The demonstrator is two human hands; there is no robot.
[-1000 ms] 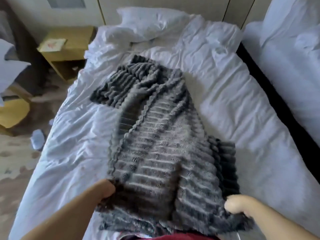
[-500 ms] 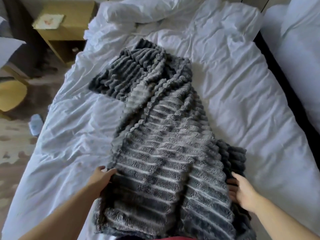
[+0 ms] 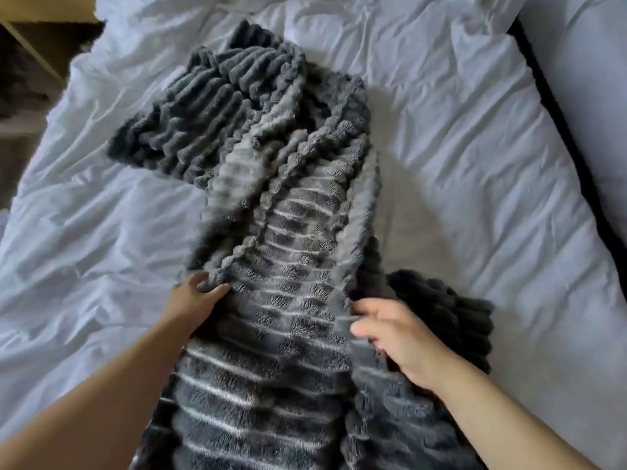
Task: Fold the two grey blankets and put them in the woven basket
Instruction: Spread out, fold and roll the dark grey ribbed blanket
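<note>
A grey ribbed blanket (image 3: pixel 278 205) lies bunched lengthwise down the middle of the white bed (image 3: pixel 475 171), its far end crumpled towards the pillows. My left hand (image 3: pixel 195 298) pinches the blanket's left edge between thumb and fingers. On the right edge, my right hand (image 3: pixel 393 334) grips the fabric with curled fingers. A darker grey bundle (image 3: pixel 451 320) sticks out from under the blanket just right of my right hand; I cannot tell whether it is the second blanket. No woven basket is in view.
Rumpled white bedding (image 3: pixel 84 232) spreads on both sides of the blanket. A dark gap (image 3: pixel 559 106) separates this bed from a second white bed (image 3: pixel 590 62) on the right. A wooden nightstand corner (image 3: pixel 37 39) shows at the top left.
Both hands have moved up the blanket and inward, from lying at its lower edges to taking hold of its two side edges. The view has closed in on the bed.
</note>
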